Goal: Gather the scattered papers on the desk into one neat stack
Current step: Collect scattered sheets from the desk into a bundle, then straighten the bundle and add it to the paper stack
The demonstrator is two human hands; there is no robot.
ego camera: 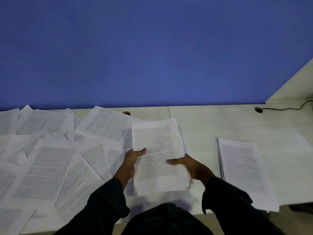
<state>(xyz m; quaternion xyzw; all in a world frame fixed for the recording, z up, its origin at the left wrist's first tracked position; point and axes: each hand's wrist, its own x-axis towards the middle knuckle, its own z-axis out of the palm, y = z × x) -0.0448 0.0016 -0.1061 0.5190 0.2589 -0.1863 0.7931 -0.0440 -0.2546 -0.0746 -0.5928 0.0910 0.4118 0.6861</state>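
The person stands at the pale bench point(211, 121) with a bundle of printed sheets point(159, 155) held up between both hands, just in front of their body. The left hand point(131, 162) grips the bundle's left edge, thumb laid over the top page and fingers point(132, 173) curled underneath; the right hand point(189, 165) holds the right edge the same way, thumb across the print and the other fingers hidden beneath the paper. The bundle's lower corners look fanned and a little uneven. To the left, loose papers point(50, 160) lie scattered and overlapping at all angles across the bench, reaching back to the blue partition point(152, 48). To the right, well apart from the bundle, a fairly tidy stack point(243, 167) lies flat, its near end reaching the front edge. A dark cable point(288, 108) runs from a hole at the bench's back right.
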